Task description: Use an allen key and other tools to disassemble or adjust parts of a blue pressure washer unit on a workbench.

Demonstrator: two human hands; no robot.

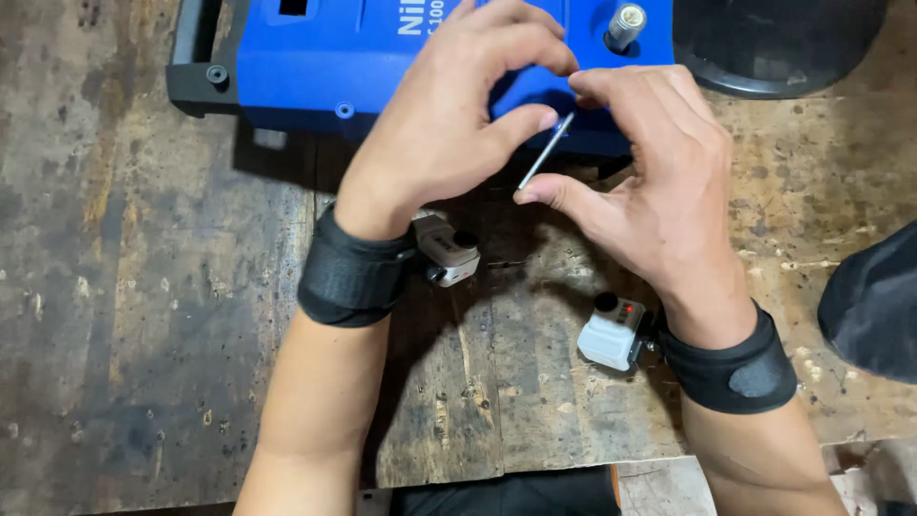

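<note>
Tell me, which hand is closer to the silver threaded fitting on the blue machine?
Right. The right hand sits just below the silver fitting; the left hand lies farther off to its left.

Machine housing [315, 67] on workbench [143, 315], behind both hands

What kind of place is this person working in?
Probably a repair workshop. The wooden workbench is scarred and stained, a blue machine housing lies on it, and the left hand and right hand hold a thin metal pin between them.
</note>
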